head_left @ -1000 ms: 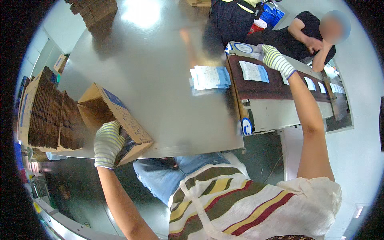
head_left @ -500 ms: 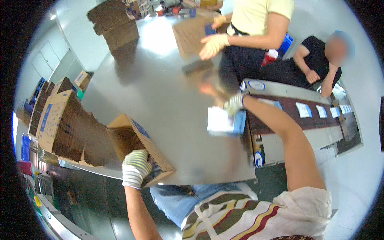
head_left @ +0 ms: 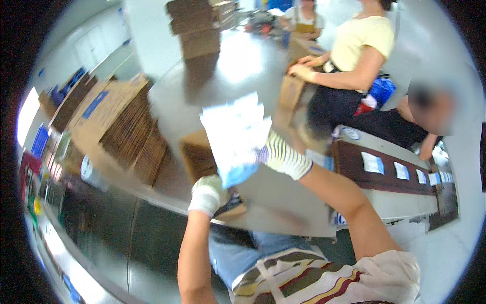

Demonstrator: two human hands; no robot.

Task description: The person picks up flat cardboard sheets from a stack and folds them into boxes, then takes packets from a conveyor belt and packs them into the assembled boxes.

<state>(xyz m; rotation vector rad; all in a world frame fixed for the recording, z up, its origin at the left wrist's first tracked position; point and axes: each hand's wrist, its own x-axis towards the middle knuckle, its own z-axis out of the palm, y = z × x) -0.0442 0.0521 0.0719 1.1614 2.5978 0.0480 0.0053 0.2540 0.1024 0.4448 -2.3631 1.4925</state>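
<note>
My right hand (head_left: 283, 156), in a striped glove, is closed on a fanned stack of white and blue packets (head_left: 235, 134), held up over an open cardboard box (head_left: 196, 152). The box sits at the table's near edge, partly hidden by the packets. My left hand (head_left: 208, 195), also gloved and slightly blurred, is curled on the near side of the box, just below the packets' lower corner. Something dark shows low in the box, too blurred to name.
Flattened cartons (head_left: 119, 121) are stacked at the left, more cartons (head_left: 197, 30) at the far side of the metal table (head_left: 283, 213). Packets (head_left: 373, 163) lie along the conveyor (head_left: 349, 162) at the right. A person in yellow (head_left: 362, 38) handles a carton; others are nearby.
My right hand has lifted the packets from beside the conveyor and brought them left over the box. My left hand stays at the box. The view has shifted; the person in yellow now touches a carton.
</note>
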